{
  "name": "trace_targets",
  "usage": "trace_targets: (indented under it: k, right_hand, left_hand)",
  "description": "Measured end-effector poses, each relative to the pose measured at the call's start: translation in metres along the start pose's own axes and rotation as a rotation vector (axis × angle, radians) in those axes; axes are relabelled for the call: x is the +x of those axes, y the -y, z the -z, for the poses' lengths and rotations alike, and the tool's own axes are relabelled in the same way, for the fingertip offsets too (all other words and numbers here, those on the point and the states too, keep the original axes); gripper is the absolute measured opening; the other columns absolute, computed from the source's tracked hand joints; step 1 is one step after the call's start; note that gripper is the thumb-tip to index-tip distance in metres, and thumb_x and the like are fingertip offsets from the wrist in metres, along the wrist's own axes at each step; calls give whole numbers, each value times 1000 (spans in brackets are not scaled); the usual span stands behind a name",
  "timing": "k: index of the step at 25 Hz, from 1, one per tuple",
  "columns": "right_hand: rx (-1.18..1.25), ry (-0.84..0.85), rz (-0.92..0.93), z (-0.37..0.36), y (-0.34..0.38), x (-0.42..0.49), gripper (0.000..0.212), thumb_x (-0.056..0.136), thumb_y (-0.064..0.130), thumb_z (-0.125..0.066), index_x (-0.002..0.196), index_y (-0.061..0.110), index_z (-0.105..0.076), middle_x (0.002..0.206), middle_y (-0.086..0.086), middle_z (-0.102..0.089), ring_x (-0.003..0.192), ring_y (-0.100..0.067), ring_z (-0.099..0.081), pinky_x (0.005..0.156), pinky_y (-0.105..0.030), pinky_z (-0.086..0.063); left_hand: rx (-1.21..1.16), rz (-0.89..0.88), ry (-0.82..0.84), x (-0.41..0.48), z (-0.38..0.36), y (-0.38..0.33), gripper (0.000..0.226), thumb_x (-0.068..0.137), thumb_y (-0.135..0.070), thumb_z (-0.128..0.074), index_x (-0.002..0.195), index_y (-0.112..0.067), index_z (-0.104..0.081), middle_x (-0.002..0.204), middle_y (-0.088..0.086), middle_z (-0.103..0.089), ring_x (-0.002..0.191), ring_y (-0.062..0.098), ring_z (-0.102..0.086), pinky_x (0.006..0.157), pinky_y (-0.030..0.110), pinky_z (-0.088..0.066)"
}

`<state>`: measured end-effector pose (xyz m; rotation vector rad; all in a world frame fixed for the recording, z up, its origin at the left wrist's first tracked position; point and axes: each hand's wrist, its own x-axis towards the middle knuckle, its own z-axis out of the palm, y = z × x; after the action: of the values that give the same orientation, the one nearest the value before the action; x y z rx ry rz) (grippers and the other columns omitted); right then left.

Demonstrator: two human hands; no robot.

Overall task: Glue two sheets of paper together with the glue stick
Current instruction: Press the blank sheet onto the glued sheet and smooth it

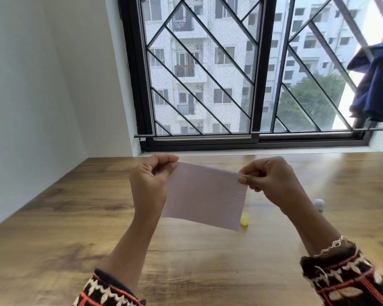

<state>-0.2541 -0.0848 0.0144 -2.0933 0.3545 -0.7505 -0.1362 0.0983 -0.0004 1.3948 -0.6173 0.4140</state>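
Head view: the pale lilac rectangular paper sheet (205, 195) is held in the air above the brown wood-grain surface (53, 217), with its lower edge hanging free and not resting on anything; the left hand (149, 182) pinches the upper left corner between thumb and curled fingers; the right hand (268, 180) pinches the upper right corner in the same way; neither hand holds anything else.

A faint second edge shows along the top near the right hand; whether one sheet or two aligned sheets are held cannot be told.

A small translucent yellow cap (244, 219) lies on the surface, partly hidden by the paper's lower right corner; a white rounded object (319, 204), probably the glue stick, stands beside the right forearm and is partly hidden by it.

Handling, as a judgement: the paper is very light, thin and limp; it creases and tears easily and will sag if held by one corner only; take hold at two opposite corners or along one edge with a light pinch; keep the fingers off any glued area; lay it flat on the surface before pressing, so that the layers do not slide out of line.
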Motion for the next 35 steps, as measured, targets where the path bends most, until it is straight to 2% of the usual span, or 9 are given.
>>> trace_targets:
  k: [6,14,20,23,25,29,30,33,35]
  right_hand:
    - [-26,-3,-2,-1,-1,1,24,66,-1,-74,58,20,-66,49,-6,-55,50,-19,-46,55,-30,-42]
    - [-88,-24,-13,-4,-1,4,11,67,5,-75,64,14,-69,49,-2,-54,52,-18,-47,62,-36,-43]
    - [-201,-3,-7,-5,-2,5,19,67,16,-77,57,24,-63,52,8,-48,53,-8,-42,54,-26,-34]
    - [-197,102,15,-3,0,9,10,69,17,-76,72,19,-67,77,1,-61,76,-15,-53,69,-27,-39]
    - [-102,171,51,-3,9,19,20,70,14,-75,88,10,-68,91,-7,-67,87,-16,-59,79,-28,-43]
    - [-4,326,172,-15,45,45,24,71,4,-73,93,-3,-68,92,-16,-70,72,-8,-62,76,-21,-50]
    - [-10,354,194,-20,53,51,24,70,2,-72,93,-6,-67,92,-19,-69,72,-12,-62,77,-24,-52]
    - [-32,382,219,-30,68,62,22,68,-2,-73,87,-11,-66,93,-36,-66,77,-24,-57,86,-47,-50]
    - [-45,382,227,-33,74,66,18,67,-5,-73,82,-12,-66,87,-38,-64,74,-25,-53,81,-49,-49]
  left_hand:
    - [-7,2,-16,-1,-1,3,34,74,4,-68,69,-30,-68,62,-22,-70,64,-3,-63,70,14,-53]
    - [-2,12,-51,-2,-2,2,31,74,3,-69,70,-28,-69,66,-14,-68,62,-3,-62,69,13,-52]
    - [-19,28,-65,-1,-1,2,26,74,5,-68,76,-21,-68,70,-4,-67,62,-3,-61,70,13,-52]
    - [-10,11,-39,3,0,1,31,73,8,-68,72,-23,-65,68,-3,-66,61,-3,-61,69,14,-53]
    - [69,-36,17,10,-3,-2,28,72,8,-69,69,-20,-65,66,-6,-65,59,-5,-60,66,11,-51]
    - [217,-108,148,24,-15,-14,24,72,9,-67,68,-15,-66,62,-11,-63,57,-10,-58,62,4,-44]
    - [234,-121,176,27,-17,-17,24,72,9,-66,68,-14,-67,62,-10,-64,57,-10,-58,61,4,-44]
    - [251,-165,221,33,-21,-24,19,70,9,-66,71,-9,-72,64,-5,-66,58,-9,-59,60,1,-42]
    - [255,-168,210,37,-22,-28,22,68,10,-64,73,-9,-73,67,-2,-67,58,-4,-59,61,3,-44]
